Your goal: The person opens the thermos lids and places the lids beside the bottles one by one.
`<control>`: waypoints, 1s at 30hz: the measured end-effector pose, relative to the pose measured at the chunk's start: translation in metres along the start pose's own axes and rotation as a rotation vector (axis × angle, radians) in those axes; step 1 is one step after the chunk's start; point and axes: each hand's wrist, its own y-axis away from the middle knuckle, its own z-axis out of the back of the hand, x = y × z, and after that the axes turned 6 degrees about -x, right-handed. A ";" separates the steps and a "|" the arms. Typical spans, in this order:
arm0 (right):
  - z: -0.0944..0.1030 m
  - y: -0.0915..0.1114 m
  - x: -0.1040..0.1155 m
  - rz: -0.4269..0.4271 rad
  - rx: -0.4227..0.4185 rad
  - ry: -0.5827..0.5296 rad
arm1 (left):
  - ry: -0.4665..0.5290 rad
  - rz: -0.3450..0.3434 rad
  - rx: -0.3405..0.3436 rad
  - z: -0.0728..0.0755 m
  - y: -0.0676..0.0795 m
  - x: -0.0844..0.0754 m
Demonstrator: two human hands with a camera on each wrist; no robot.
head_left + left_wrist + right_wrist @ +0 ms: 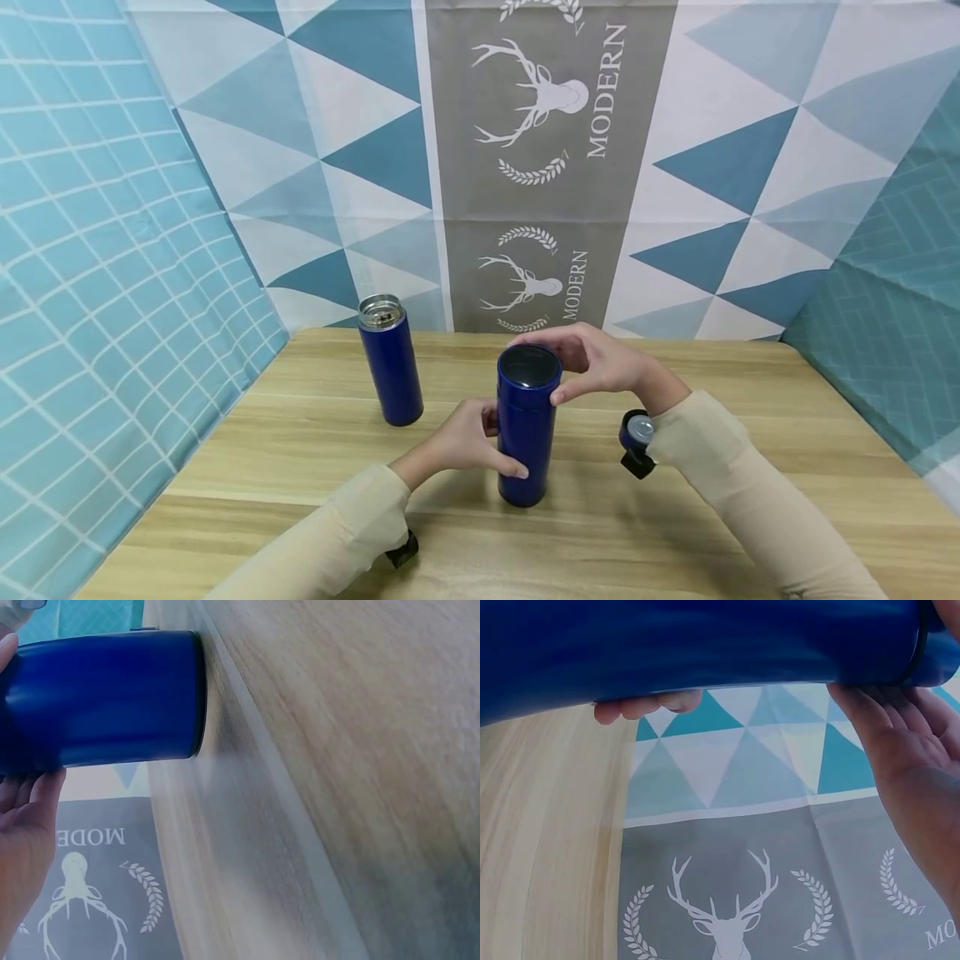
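Observation:
A dark blue vacuum flask (525, 442) with a black-topped lid (530, 367) is upright in front of me. My left hand (468, 437) grips its body at mid-height, thumb at the front and fingers behind. At the top, my right hand (592, 362) holds the lid, its thumb on the near side and its fingers round the far side. The right wrist view shows the right hand (907, 742) at the seam of lid and body. In the left wrist view the flask's base (191, 694) is by the tabletop; whether it touches I cannot tell.
A second blue flask (393, 371), lidless with a metal rim, stands at the back left. A small blue lid (640, 427) with a grey inside lies right, partly hidden by the right wrist's black camera (637, 463). Patterned cloth (360, 167) hangs behind the wooden table (225, 517).

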 end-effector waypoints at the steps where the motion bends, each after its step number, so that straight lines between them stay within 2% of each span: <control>1: 0.000 0.000 0.000 0.000 0.002 -0.001 | 0.002 0.002 0.002 0.000 0.000 0.000; 11: -0.007 0.007 0.001 -0.067 -0.045 -0.015 | 0.019 0.006 0.013 0.001 -0.001 0.000; 16: -0.010 0.010 0.001 -0.007 -0.095 0.009 | 0.005 0.009 0.001 0.001 -0.001 0.001; 20: -0.013 0.012 0.004 -0.004 -0.163 0.041 | -0.005 0.010 0.003 0.002 -0.001 0.001; 30: -0.036 0.018 0.021 -0.207 -0.411 0.157 | -0.006 -0.015 0.009 0.002 -0.001 0.001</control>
